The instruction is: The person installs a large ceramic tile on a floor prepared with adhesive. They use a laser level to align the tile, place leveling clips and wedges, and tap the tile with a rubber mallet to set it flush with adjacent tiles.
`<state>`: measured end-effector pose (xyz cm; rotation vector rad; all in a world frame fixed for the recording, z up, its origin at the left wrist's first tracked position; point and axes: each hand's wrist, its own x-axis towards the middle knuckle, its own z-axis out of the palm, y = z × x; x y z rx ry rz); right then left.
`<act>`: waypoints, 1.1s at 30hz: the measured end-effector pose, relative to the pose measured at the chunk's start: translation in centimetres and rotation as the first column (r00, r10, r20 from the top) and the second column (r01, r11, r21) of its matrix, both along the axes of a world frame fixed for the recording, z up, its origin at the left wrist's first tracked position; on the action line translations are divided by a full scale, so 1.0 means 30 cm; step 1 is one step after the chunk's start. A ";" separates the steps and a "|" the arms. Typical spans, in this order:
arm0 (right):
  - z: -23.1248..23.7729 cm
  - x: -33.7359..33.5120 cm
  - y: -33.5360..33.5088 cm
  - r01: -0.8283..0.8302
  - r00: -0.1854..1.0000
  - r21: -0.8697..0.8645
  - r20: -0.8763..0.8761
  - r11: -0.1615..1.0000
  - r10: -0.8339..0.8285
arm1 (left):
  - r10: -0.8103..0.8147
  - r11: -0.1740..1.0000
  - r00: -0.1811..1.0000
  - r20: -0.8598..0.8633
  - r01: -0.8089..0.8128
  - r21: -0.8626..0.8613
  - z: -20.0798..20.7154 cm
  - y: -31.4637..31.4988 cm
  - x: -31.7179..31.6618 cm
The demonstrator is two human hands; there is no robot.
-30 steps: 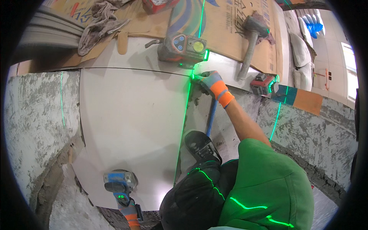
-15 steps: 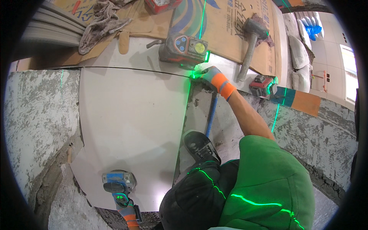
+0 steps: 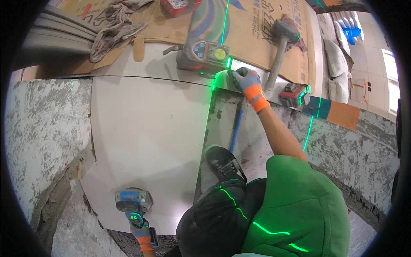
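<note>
We have the large pale tile (image 3: 147, 128) in front of us, its long axis running from our near side toward the cardboard (image 3: 252, 40), leaning slightly rightward at the far end. On its near left part sits the blue tool (image 3: 128, 197), rounded head flat on the face, its own long axis slanting so that the head points away from us and a little left, the grip back toward us. Our left hand (image 3: 142, 232) is closed around that grip beside the lit display, some fingers hidden. Our right hand (image 3: 247, 79) is past the tile's far right corner, thumb and fingers curled close together near the edge of the pale strip under the cardboard; we cannot tell whether it pinches anything. A dark seam marks the far edge, with the boxy device (image 3: 199, 60) just beyond it; a green laser line (image 3: 209, 111) follows the right edge. The broadest room on the face stretches between tool and seam. Right of that edge, the rough grey floor (image 3: 220, 115) holds the blue rod (image 3: 236, 130) and a dark shoe (image 3: 222, 160), narrowing the space there.
</note>
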<state>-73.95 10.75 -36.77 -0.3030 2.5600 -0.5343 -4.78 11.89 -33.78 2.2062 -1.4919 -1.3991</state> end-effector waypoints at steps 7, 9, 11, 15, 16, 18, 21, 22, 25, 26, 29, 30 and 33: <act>-0.020 -0.020 -0.007 -0.146 0.988 0.041 0.053 0.988 0.144 | 0.056 0.998 0.997 -0.052 -0.056 -0.001 0.015 -0.010 -0.015; -0.028 -0.016 -0.002 -0.154 0.988 0.000 0.003 0.988 0.154 | -0.011 1.000 1.000 -0.014 0.011 -0.013 0.021 -0.013 -0.021; -0.035 -0.018 0.003 -0.063 0.996 -0.064 0.065 0.996 0.067 | -0.016 1.000 1.000 -0.014 0.016 -0.004 0.027 -0.015 -0.027; -0.047 -0.019 0.006 -0.065 0.988 -0.090 0.133 0.994 0.077 | 0.057 0.998 0.998 -0.008 -0.057 0.021 0.038 -0.018 -0.043; -0.049 -0.015 0.002 -0.109 0.986 -0.076 0.115 0.991 0.118 | 0.118 0.992 0.993 -0.021 -0.117 0.046 0.041 -0.018 -0.048; -0.052 -0.005 -0.009 -0.168 0.981 -0.015 0.095 0.986 0.169 | 0.071 0.996 0.997 -0.013 -0.070 0.061 0.049 -0.022 -0.058; -0.043 0.011 -0.026 -0.212 0.971 -0.016 0.111 0.977 0.213 | 0.067 0.995 0.998 -0.020 -0.065 0.073 0.060 -0.030 -0.072; -0.038 0.019 -0.029 -0.221 0.966 -0.031 0.128 0.975 0.223 | 0.106 0.991 0.994 -0.036 -0.103 0.082 0.063 -0.031 -0.077; -0.020 0.055 -0.019 -0.170 0.974 0.021 0.156 0.985 0.165 | 0.111 0.992 0.991 -0.072 -0.106 0.075 0.066 -0.033 -0.085; -0.016 0.072 -0.012 -0.164 0.974 0.011 0.160 0.986 0.160 | 0.113 0.990 0.993 -0.045 -0.109 0.085 0.066 -0.032 -0.086; -0.019 0.123 0.003 -0.108 0.974 -0.027 0.197 0.994 0.111 | 0.139 0.987 0.990 -0.032 -0.136 0.085 0.062 -0.028 -0.081; -0.023 0.136 0.004 -0.100 0.976 -0.049 0.188 0.994 0.107 | 0.097 0.994 0.995 -0.015 -0.096 0.054 0.060 -0.026 -0.077; -0.034 0.161 0.002 -0.076 0.980 -0.066 0.179 0.995 0.087 | 0.043 0.998 0.999 0.019 -0.044 0.044 0.056 -0.024 -0.066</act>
